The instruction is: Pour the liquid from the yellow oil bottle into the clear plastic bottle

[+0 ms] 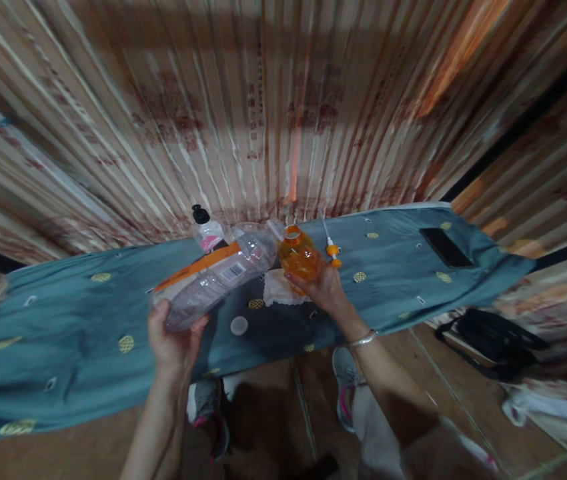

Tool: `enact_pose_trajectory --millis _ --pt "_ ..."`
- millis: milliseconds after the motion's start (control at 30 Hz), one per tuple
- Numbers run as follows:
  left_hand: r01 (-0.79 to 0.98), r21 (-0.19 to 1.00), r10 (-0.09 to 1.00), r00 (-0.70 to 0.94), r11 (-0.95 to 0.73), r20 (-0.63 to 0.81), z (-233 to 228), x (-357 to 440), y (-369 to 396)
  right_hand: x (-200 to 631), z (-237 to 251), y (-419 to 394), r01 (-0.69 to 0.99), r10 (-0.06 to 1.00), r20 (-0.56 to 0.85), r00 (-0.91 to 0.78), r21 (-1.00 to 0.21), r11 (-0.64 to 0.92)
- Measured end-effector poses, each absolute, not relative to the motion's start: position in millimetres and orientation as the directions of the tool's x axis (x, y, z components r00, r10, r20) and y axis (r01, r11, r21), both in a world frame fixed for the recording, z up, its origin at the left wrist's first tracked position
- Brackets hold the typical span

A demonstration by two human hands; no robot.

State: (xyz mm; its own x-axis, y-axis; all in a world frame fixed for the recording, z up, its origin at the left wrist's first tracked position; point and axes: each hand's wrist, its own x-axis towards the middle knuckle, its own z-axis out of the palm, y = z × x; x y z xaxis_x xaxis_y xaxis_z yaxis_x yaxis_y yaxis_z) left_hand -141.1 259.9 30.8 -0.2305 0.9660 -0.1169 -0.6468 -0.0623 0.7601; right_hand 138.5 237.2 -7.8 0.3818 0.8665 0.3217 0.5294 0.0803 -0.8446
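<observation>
My left hand grips the base of a large clear plastic bottle with an orange and white label. The bottle is tilted, its neck pointing right to the mouth of an orange see-through bottle. My right hand is wrapped round that orange bottle, which stands nearly upright and has no cap on. Whether liquid passes between them I cannot tell. Beneath the orange bottle lies a white cloth or tissue. A small round white cap rests on the cover in front.
On the blue-green covered surface stand a clear bottle with a black top and, to the right, an orange pump head with a tube. A black phone lies farther right. A black bag sits on the floor; curtains hang behind.
</observation>
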Motion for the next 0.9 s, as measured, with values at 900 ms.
enact_pose_trajectory --millis 900 --pt "-0.383 0.846 0.920 -0.274 -0.371 0.279 82 -142 257 137 -8 233 0.618 0.858 0.365 0.360 -0.783 0.074"
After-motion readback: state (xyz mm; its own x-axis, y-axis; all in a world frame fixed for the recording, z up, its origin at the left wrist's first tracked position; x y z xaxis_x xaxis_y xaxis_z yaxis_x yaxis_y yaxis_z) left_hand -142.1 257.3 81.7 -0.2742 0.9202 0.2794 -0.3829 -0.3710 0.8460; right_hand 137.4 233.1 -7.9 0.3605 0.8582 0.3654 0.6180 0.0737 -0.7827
